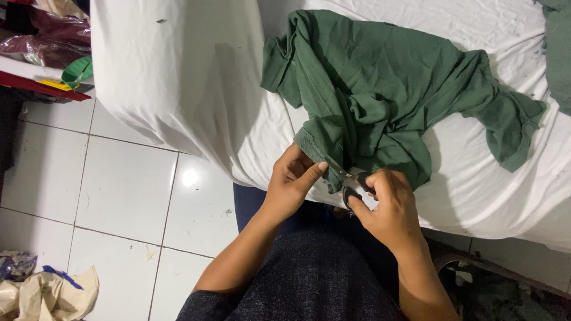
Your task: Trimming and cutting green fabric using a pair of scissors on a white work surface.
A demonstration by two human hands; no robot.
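A crumpled green garment lies on a surface covered with a white sheet. My left hand pinches the garment's ribbed hem at its lower left edge. Black-handled scissors are gripped in my right hand, fingers through the loops. Their blades point up and left against the hem, just beside my left thumb. Both hands hover over the sheet's front edge, above my dark-clothed lap.
White floor tiles spread to the left. Crumpled cream and blue cloth lies at the bottom left. Red and green items sit at the upper left. More green fabric shows at the right edge. Dark scraps lie at bottom right.
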